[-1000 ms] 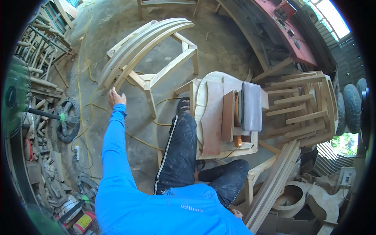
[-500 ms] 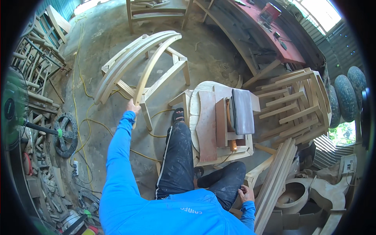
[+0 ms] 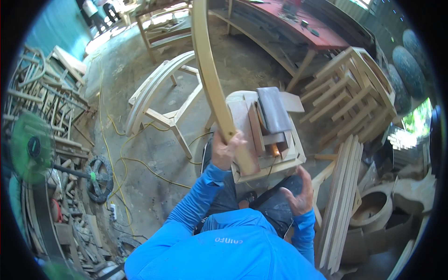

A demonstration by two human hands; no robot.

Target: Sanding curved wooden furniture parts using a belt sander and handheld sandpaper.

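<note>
My left hand [image 3: 226, 148] is closed around the lower part of a long, curved pale wooden slat [image 3: 205, 60], which stands up steeply in front of me. Its lower end reaches over a low wooden stand [image 3: 266, 173]. My right hand [image 3: 301, 193] hangs over my right knee, thumb and fingers apart, holding nothing. On the stand rests a tool with a flat grey sanding surface [image 3: 274, 109] and an orange handle [image 3: 276, 150], beside a brown board [image 3: 239, 112]. To the left, more curved slats [image 3: 151, 91] lie across a wooden frame [image 3: 179, 139].
A yellow cord [image 3: 154, 169] loops over the floor at left, near a green fan [image 3: 35, 145]. Stacked wooden frames [image 3: 347, 95] stand at right, above long planks [image 3: 339, 200]. A red-topped bench [image 3: 322, 38] is at the back. Scrap wood [image 3: 77, 233] piles up at lower left.
My left hand has drawn a curved slat off the frame at left and brought it right, in front of me. My right hand has risen from beside my knee and opened.
</note>
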